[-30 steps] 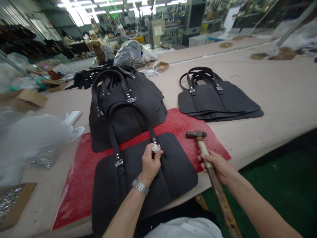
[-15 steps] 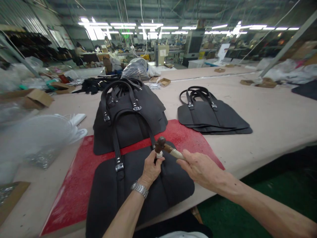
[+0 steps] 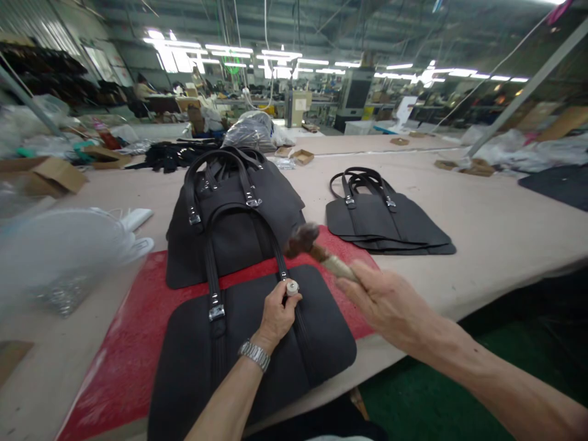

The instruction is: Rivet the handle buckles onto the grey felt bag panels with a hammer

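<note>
A black bag panel (image 3: 184, 361) with a strap handle (image 3: 212, 263) lies in front of me, partly over a red mat (image 3: 124, 343). My left hand (image 3: 275, 315), a metal watch on its wrist, pinches a short white-topped punch tool (image 3: 292, 288) upright on the right strap end. The tool's lower end is hidden by the fingers. My right hand (image 3: 386, 300) grips the pale handle of a hammer (image 3: 337, 266); its blurred dark head is raised above the tool, apart from it. A silver buckle (image 3: 217, 312) shows on the left strap end.
Behind the mat's left part stands a pile of black handled panels (image 3: 234, 239). A smaller stack (image 3: 390, 220) lies to the right. Clear plastic bags (image 3: 68, 263) and a cardboard box (image 3: 43, 174) are on the left. The table's front edge drops to a green floor (image 3: 413, 392).
The hammer, over the white tool top before, has lifted up and away with my right hand. My left hand still holds the tool on the strap. The view has shifted slightly.
</note>
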`<state>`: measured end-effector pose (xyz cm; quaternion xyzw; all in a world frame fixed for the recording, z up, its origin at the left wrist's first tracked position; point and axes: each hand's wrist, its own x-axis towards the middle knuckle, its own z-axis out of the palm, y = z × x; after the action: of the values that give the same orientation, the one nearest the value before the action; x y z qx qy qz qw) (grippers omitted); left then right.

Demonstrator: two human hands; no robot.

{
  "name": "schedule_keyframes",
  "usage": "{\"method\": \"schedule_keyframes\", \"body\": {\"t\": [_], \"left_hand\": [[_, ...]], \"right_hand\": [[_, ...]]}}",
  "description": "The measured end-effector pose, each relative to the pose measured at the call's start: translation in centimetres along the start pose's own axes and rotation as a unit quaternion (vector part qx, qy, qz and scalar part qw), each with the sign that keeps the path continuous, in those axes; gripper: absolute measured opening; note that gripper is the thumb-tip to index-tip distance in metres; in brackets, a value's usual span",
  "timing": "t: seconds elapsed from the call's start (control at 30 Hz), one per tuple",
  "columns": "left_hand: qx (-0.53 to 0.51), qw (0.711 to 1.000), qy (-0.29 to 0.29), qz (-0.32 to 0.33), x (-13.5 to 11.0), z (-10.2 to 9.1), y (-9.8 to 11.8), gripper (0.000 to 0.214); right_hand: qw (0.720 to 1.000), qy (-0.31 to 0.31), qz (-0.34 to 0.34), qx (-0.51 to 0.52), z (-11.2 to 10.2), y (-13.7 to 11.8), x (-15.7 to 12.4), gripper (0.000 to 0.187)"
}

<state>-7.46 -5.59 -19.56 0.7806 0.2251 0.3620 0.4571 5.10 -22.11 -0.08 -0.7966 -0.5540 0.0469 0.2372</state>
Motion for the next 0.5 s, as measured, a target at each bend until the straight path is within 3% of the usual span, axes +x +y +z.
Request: {"method": "schedule_keyframes", "body": {"t": [0.07, 0.1, 0.13, 0.2, 0.27, 0.3, 0.4, 0.5], "left_hand": [[-0.003, 1.0, 0.003, -0.001, 0.1, 0.0, 0.0, 0.02], [-0.005, 1.0, 0.001, -0.002, 0.1, 0.0, 0.0, 0.021], [-0.004, 1.0, -0.001, -0.004, 0.2, 0.0, 0.1, 0.02], [0.001, 1.0, -0.012, -0.012, 0.2, 0.0, 0.3, 0.017], [0.007, 1.0, -0.025, -0.016, 0.2, 0.0, 0.5, 0.018], [0.011, 1.0, -0.025, -0.016, 0.2, 0.0, 0.5, 0.02], [0.014, 0.999, -0.001, -0.03, 0.5, 0.1, -0.3, 0.033], [0.004, 0.997, 0.007, -0.073, 1.0, 0.2, -1.4, 0.046]], "right_hand": [[0.988, 0.124, 0.014, 0.09, -1.2, -1.1, 0.3, 0.036], [0.981, 0.157, 0.023, 0.11, -1.2, -1.4, 0.3, 0.036], [0.983, 0.15, 0.027, 0.102, -0.8, -1.2, 0.1, 0.035], [0.999, 0.039, 0.023, 0.018, 0.9, -0.1, -0.5, 0.028], [0.993, -0.088, 0.022, -0.079, 2.6, 1.7, -1.2, 0.023], [0.986, -0.12, 0.026, -0.109, 3.2, 2.7, -1.5, 0.022], [0.987, -0.12, 0.067, -0.085, 3.9, 5.9, -2.1, 0.027], [0.969, -0.148, 0.186, 0.072, 4.5, 9.8, -2.6, 0.036]]}}
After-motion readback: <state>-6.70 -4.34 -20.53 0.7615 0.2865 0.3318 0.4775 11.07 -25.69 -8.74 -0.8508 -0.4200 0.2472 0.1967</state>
